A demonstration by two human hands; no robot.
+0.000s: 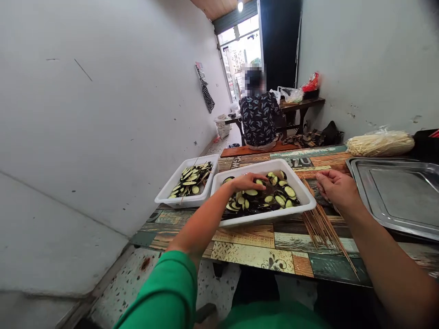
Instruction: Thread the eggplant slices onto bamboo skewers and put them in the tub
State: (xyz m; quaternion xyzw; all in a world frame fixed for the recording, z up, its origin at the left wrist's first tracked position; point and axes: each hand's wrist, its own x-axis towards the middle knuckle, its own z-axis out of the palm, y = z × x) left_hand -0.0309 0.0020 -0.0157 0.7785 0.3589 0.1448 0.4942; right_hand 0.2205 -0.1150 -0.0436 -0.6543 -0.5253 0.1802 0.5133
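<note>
My left hand (249,182) reaches over the near white tub (267,220), its fingers stretched out and apart just above or touching the eggplant slices (251,192), which lie in dark liquid. To the right of that tub, my right hand (336,186) is closed, fingers curled with the thumb against them. What it holds, if anything, is hidden. Beneath and beside it a loose bundle of thin wooden skewers (320,226) lies fanned on the table. A second white tub (164,200) on the left contains eggplant slices on skewers (190,178).
Metal trays (404,194) sit at the right on the patterned wood table (250,251). Behind them lies a bag of enoki mushrooms (380,142). Farther off, a person (259,119) sits on a bench (233,152), back turned, at another table (302,106). A wall stands to the left.
</note>
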